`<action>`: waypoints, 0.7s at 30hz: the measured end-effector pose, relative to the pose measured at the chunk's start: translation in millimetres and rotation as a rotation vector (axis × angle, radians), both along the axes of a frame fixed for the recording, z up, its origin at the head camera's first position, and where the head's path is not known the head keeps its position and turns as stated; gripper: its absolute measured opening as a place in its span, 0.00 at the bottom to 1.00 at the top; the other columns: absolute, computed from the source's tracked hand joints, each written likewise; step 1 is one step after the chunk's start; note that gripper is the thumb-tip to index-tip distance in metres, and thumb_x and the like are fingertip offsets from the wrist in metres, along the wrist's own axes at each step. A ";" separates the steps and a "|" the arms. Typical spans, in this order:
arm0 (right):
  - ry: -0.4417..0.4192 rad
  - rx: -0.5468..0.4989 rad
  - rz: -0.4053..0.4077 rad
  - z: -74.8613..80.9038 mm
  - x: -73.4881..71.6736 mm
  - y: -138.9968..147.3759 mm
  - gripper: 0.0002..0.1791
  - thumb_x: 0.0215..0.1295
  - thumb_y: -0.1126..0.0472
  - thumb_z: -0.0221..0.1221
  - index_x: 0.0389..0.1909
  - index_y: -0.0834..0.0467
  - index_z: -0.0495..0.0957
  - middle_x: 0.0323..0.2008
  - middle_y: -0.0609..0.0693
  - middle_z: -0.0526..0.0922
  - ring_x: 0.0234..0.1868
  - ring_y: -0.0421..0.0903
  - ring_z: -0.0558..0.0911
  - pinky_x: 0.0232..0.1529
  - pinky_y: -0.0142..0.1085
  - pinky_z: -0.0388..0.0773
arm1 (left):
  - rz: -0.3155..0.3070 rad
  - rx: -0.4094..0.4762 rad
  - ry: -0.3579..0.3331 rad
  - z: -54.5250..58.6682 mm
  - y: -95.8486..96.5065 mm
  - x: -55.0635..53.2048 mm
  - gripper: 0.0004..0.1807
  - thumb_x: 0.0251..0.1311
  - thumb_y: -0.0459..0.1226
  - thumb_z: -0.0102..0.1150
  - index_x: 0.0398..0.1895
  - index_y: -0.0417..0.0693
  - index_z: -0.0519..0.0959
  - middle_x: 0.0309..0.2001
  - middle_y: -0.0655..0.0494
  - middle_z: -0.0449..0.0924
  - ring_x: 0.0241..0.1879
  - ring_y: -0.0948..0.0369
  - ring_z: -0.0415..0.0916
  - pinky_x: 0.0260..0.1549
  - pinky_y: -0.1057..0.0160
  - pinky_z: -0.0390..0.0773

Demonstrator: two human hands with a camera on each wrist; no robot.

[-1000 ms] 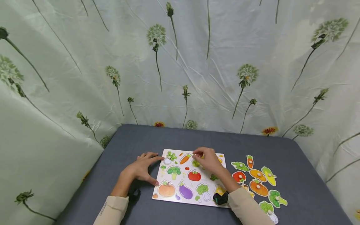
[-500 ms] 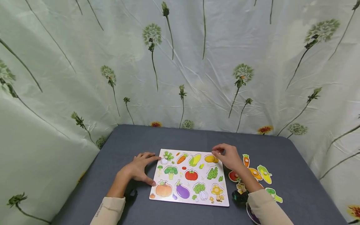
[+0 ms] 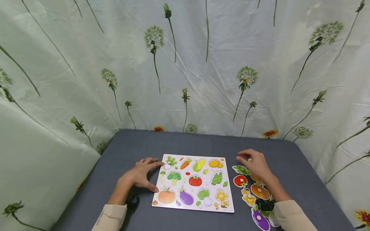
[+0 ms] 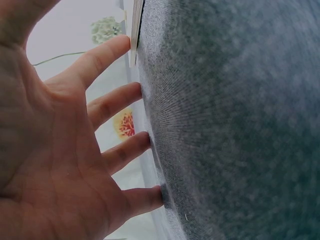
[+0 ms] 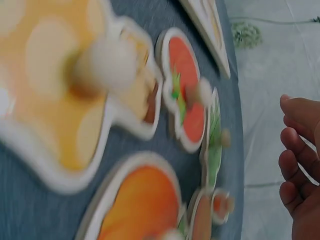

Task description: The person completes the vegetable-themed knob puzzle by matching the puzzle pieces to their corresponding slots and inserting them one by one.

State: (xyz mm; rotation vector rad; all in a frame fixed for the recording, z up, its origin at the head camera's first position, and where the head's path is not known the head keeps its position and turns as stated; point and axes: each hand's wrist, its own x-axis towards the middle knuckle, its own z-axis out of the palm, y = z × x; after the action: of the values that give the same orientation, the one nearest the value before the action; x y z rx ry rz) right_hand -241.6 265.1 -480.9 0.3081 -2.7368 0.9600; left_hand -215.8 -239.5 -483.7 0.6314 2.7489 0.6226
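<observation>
Head view, puzzle board (image 3: 206, 180), unreadable sleeve lettering (image 3: 99, 220)

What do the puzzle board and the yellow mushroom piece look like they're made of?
Puzzle board: probably wood or fibreboard, smooth printed face, judging by its bare brownish edge. Mushroom piece: likely printed wood, slightly glossy, from its thick pale rim and bright highlight.

Right hand (image 5: 306, 162) near knobbed pieces (image 5: 42, 95) (one a tomato (image 5: 184, 56))
</observation>
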 end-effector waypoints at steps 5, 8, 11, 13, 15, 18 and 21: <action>0.000 0.005 -0.031 -4.0 3.9 15.3 0.12 0.67 0.55 0.69 0.47 0.56 0.87 0.40 0.50 0.86 0.39 0.44 0.76 0.35 0.34 0.73 | 0.006 -0.009 -0.008 0.2 0.0 -0.2 0.60 0.35 0.62 0.82 0.77 0.58 0.68 0.77 0.42 0.60 0.73 0.33 0.55 0.64 0.19 0.51; 0.000 0.009 -0.042 -7.0 6.1 23.1 0.13 0.67 0.55 0.69 0.48 0.58 0.87 0.40 0.51 0.85 0.37 0.44 0.75 0.33 0.33 0.72 | 0.010 -0.010 -0.008 0.1 0.3 -0.1 0.60 0.34 0.62 0.82 0.77 0.59 0.68 0.77 0.42 0.60 0.73 0.34 0.55 0.64 0.19 0.51; -0.015 0.014 -0.051 -10.8 7.7 30.1 0.14 0.68 0.54 0.69 0.48 0.58 0.87 0.38 0.51 0.84 0.35 0.43 0.74 0.32 0.33 0.70 | 0.012 -0.014 -0.002 -0.2 0.5 0.0 0.60 0.34 0.62 0.82 0.76 0.60 0.68 0.76 0.42 0.61 0.73 0.34 0.55 0.64 0.20 0.51; -0.040 0.008 -0.061 -13.7 8.6 34.5 0.14 0.68 0.54 0.68 0.48 0.58 0.87 0.38 0.51 0.83 0.35 0.43 0.74 0.32 0.33 0.70 | 0.014 -0.015 0.000 -0.3 0.5 0.3 0.60 0.34 0.62 0.82 0.76 0.60 0.68 0.76 0.42 0.61 0.73 0.34 0.56 0.64 0.20 0.52; -0.063 -0.001 -0.070 -16.4 9.0 38.5 0.15 0.68 0.53 0.68 0.49 0.58 0.87 0.37 0.50 0.82 0.35 0.43 0.73 0.33 0.32 0.71 | 0.016 -0.014 -0.001 -0.2 0.6 0.9 0.60 0.34 0.62 0.82 0.76 0.60 0.68 0.76 0.42 0.61 0.73 0.34 0.56 0.65 0.20 0.52; -0.074 0.008 -0.083 -20.3 10.0 44.4 0.16 0.68 0.52 0.68 0.50 0.57 0.87 0.37 0.50 0.81 0.36 0.43 0.73 0.34 0.32 0.72 | 0.019 -0.013 -0.003 0.2 0.9 1.3 0.60 0.34 0.62 0.82 0.76 0.60 0.68 0.76 0.42 0.61 0.73 0.34 0.56 0.65 0.20 0.52; -0.068 0.030 -0.084 -23.2 10.8 49.0 0.17 0.68 0.51 0.68 0.50 0.58 0.87 0.37 0.49 0.81 0.35 0.43 0.73 0.34 0.32 0.72 | 0.019 -0.011 -0.004 0.9 1.3 1.6 0.60 0.34 0.61 0.83 0.76 0.59 0.68 0.76 0.42 0.61 0.73 0.34 0.56 0.65 0.20 0.52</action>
State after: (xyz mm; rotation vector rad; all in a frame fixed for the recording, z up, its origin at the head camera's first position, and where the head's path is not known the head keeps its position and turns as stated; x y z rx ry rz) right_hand -230.8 314.1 -504.0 0.1669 -2.8028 0.9245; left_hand -214.2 -238.3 -482.8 0.6012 2.7556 0.6122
